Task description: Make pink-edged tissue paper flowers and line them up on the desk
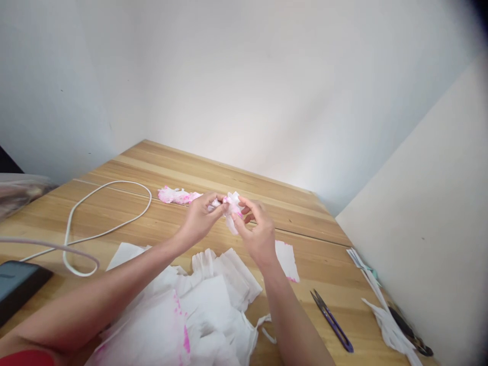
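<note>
Both hands meet above the middle of a wooden table (305,213). My left hand (198,219) pinches one side of a small crumpled piece of white tissue with pink edges (231,206). My right hand (257,231) pinches the other side of the same piece, fingers bent around it. Under my forearms lies a heap of white tissue sheets with pink marks (202,310). Another pink-stained tissue wad (176,195) lies on the table just beyond my left hand.
A white cable (110,203) loops across the left of the table, near a dark flat device (17,287). Purple thread snips (332,320) lie at the right front. White paper strips (381,310) and dark scissors (409,333) sit by the right wall.
</note>
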The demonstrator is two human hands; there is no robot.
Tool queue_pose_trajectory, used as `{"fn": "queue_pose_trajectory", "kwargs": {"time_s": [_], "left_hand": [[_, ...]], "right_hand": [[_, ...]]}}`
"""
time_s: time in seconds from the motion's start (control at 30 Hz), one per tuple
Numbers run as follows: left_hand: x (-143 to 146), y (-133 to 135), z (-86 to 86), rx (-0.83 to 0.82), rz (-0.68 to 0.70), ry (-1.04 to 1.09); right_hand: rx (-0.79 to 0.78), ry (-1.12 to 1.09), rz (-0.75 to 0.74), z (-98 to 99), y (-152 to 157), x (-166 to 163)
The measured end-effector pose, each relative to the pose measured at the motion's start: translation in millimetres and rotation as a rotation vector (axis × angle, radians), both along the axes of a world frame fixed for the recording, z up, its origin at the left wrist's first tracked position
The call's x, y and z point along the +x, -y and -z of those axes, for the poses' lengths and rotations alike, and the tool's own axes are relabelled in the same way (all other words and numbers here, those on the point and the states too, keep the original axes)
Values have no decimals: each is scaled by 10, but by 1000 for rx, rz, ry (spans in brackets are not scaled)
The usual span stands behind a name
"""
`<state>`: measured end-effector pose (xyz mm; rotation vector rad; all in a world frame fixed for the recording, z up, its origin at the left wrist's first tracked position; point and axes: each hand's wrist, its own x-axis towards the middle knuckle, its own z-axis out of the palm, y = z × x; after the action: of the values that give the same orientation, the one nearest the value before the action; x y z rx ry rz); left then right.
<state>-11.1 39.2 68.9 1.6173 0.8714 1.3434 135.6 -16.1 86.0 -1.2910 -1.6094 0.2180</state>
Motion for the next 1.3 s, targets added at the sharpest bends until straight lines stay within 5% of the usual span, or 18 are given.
{"fn": "queue_pose_trajectory", "kwargs": {"time_s": [0.43, 0.73, 1.03, 1.3], "left_hand": [[28, 6, 16, 9, 22, 113], [-8, 43, 41, 436, 69, -78], [-27, 95, -40, 211, 163, -110], [1, 46, -9, 152, 100, -75]], "right_hand": [[-226, -381, 44, 115, -136, 86], [-298, -471, -21, 71, -126, 55], [-237, -377, -212, 24, -63, 62], [-241, -367, -190, 48, -76, 49]]}}
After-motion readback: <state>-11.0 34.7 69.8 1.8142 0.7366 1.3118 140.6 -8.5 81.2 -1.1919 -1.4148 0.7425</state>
